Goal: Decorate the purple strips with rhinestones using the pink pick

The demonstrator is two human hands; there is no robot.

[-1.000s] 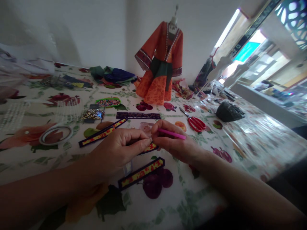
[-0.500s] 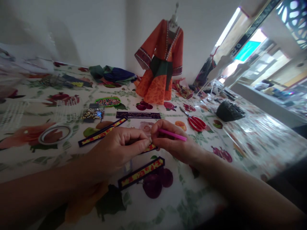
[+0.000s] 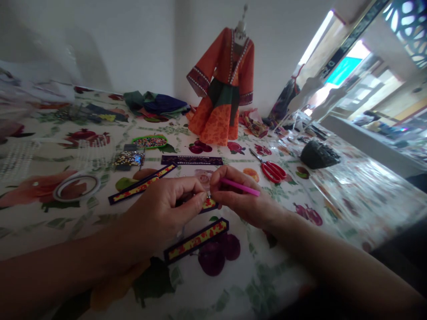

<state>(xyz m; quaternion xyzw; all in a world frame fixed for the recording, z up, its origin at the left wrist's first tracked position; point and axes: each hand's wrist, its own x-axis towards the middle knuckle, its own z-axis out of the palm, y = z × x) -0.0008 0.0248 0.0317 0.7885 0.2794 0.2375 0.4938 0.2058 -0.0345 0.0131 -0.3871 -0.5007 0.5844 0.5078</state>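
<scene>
My right hand is closed round a slim pink pen-like stick, its near end hidden by the fingers. Thumb and forefinger of my left hand are pinched together just to the left; whatever they grip is too small or hidden. Between and below both hands shows part of a yellow-and-red patterned strip with a dark border and a few small shiny dots. A similar strip lies nearer to me, and another slants behind my left hand. Farther back lies a dark strip with rows of white beads.
Red-handled scissors lie right of my hands. A green-rimmed dish of beads, a pile of shiny sequins and a white ring are left. Behind stands a small mannequin in an orange dress. A black bundle sits right.
My left hand has drawn slightly left, away from my right fingertips, so more of the strip between them shows. My right hand still holds the pink stick in nearly the same place.
</scene>
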